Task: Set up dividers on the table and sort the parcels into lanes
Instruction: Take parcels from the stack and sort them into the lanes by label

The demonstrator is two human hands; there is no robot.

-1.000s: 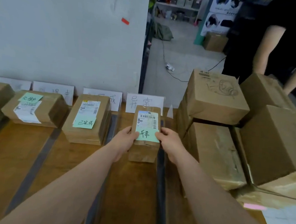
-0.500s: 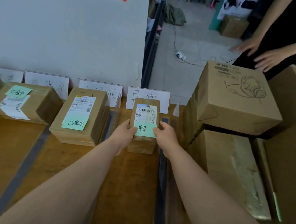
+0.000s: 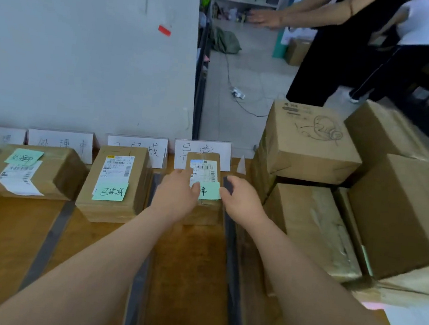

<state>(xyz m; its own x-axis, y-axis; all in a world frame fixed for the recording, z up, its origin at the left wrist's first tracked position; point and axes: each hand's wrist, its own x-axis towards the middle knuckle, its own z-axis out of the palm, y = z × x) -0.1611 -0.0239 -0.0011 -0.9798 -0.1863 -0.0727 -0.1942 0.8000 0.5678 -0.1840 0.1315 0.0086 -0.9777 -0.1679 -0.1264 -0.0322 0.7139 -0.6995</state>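
Dark strip dividers (image 3: 233,246) lie on the wooden bench (image 3: 9,241); both hands, left hand (image 3: 178,194) and right hand (image 3: 241,201), loosely grip the small brown taped parcel (image 3: 206,188) in the far right lane; stacked cardboard boxes (image 3: 307,225) at right seem unsorted

At frame centre a small parcel (image 3: 203,187) lies on the table (image 3: 8,246) between two divider strips (image 3: 231,264), before a card (image 3: 202,152). Left of it sit two parcels (image 3: 115,186), each in its lane. Stacked boxes (image 3: 313,143) fill the right side.
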